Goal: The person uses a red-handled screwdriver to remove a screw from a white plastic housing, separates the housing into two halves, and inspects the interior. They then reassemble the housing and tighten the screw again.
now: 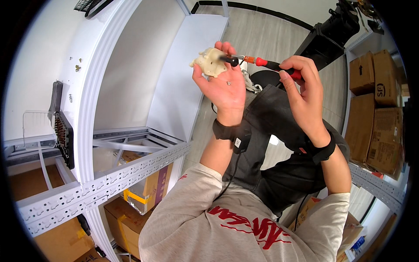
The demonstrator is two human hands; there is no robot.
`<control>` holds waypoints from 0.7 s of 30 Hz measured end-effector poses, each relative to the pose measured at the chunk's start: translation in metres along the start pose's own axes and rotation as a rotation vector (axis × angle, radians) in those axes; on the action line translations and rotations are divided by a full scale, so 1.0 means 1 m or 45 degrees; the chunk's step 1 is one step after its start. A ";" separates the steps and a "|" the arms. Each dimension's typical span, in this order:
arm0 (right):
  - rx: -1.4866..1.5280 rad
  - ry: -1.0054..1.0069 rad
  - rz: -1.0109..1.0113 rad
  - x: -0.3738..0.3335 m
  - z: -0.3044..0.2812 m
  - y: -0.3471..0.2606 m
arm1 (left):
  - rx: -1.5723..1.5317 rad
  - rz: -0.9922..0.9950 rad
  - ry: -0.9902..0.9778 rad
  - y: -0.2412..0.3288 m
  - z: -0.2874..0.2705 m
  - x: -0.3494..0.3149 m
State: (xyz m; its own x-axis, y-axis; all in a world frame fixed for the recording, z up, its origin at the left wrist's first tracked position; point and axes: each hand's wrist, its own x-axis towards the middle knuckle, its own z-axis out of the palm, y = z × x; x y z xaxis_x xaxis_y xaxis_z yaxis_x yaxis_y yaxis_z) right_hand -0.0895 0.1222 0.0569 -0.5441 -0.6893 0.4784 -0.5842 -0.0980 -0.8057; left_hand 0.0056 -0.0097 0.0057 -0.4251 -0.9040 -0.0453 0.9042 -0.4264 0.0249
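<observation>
Palm up, my left hand [231,94] holds a cream plastic part [210,63] with an irregular outline between its thumb and fingers. A short black cylinder [231,61] sits at the part's right side. On the palm below it lies a small metal piece [228,83], like a screw. My right hand [307,96] grips the red and black handle of a screwdriver [265,63], held nearly level. Its shaft points left to the black cylinder and the part; I cannot tell whether the tip touches.
At left, a white worktop [78,113] carries small brass fittings [78,68] and a dark rack of bits [64,135]. Its perforated metal rail [109,183] runs below. Cardboard boxes [364,126] fill shelving at right. A black bin [325,43] stands on the floor beyond my knees.
</observation>
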 end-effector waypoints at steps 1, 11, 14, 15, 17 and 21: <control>0.002 0.001 -0.010 0.000 0.000 0.000 | -0.022 -0.009 0.009 0.001 0.000 0.001; 0.192 -0.098 0.196 -0.001 -0.005 -0.005 | 0.052 -0.010 0.024 0.013 0.000 0.008; 0.245 -0.137 0.282 -0.002 -0.005 -0.005 | 0.075 -0.022 0.024 0.015 0.000 0.010; 0.258 -0.146 0.305 -0.002 -0.005 -0.005 | 0.094 -0.023 -0.017 0.016 -0.002 0.011; 0.271 -0.159 0.330 -0.002 -0.004 -0.005 | 0.100 -0.039 -0.042 0.017 -0.002 0.011; 0.264 -0.166 0.337 -0.002 -0.003 -0.005 | 0.091 -0.121 -0.038 0.018 0.006 0.008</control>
State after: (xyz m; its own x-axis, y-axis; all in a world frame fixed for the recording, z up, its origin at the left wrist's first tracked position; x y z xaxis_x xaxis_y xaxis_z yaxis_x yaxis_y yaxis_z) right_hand -0.0874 0.1261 0.0612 -0.5712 -0.7946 0.2058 -0.2916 -0.0379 -0.9558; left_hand 0.0185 -0.0248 0.0121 -0.5107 -0.8595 -0.0211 0.8549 -0.5103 0.0932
